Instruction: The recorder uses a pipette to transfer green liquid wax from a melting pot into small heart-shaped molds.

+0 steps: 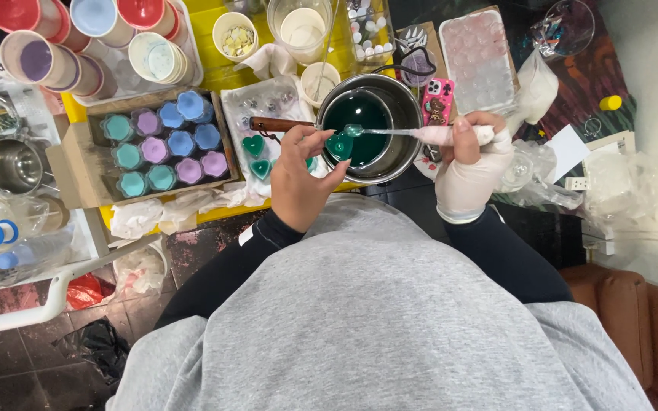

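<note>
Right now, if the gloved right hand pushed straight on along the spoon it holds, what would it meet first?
The right hand points its spoon leftward over the steel pot of green liquid. The first thing in line is the small green heart mould pinched in the left hand; depth is unclear, but the spoon tip appears just above it.

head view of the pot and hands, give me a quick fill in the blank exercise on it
1. The liquid in the metal pot is dark ____.
2. The right hand, which holds the spoon, wears a white ____.
3. The small mould pinched by the left hand is shaped like a ____.
4. The cardboard tray holds blue, purple and teal ____-shaped pieces.

Missing words: green; glove; heart; flower
</note>
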